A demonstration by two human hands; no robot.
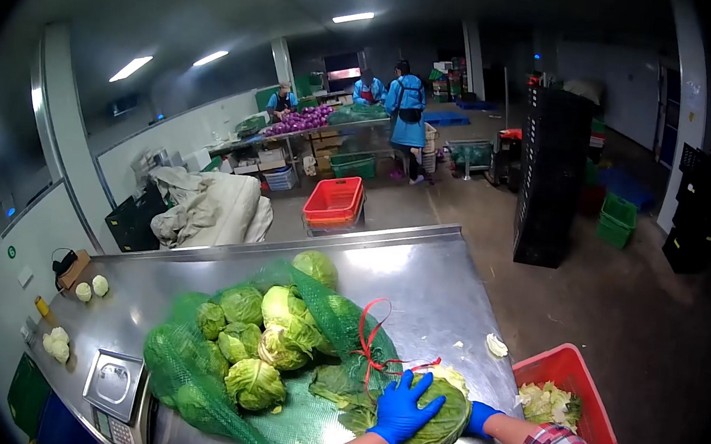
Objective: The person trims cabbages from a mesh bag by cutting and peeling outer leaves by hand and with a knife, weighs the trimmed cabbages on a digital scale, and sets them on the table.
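Note:
A large green cabbage (pixel 438 421) rests on the steel table near its right front edge. My left hand (pixel 405 411), in a blue glove, grips it from above with the fingers curved over its top. At the cabbage's right side is my right hand (pixel 482 418), also gloved in blue. The cabbage hides the fingers of that hand, so what they hold does not show. Left of my hands, several cabbages (pixel 255 383) lie in and on an opened green mesh bag (pixel 178 346). A red ribbon (pixel 369 336) lies across the mesh, close to my left hand.
Below the table's right edge stands a red crate (pixel 601 404) with leaf trimmings (pixel 549 404). A scale (pixel 114 387) sits at the table's left front, with a cauliflower (pixel 57 345) beyond it. Tall black stacked crates (pixel 546 181) stand behind. Several people in blue work farther back.

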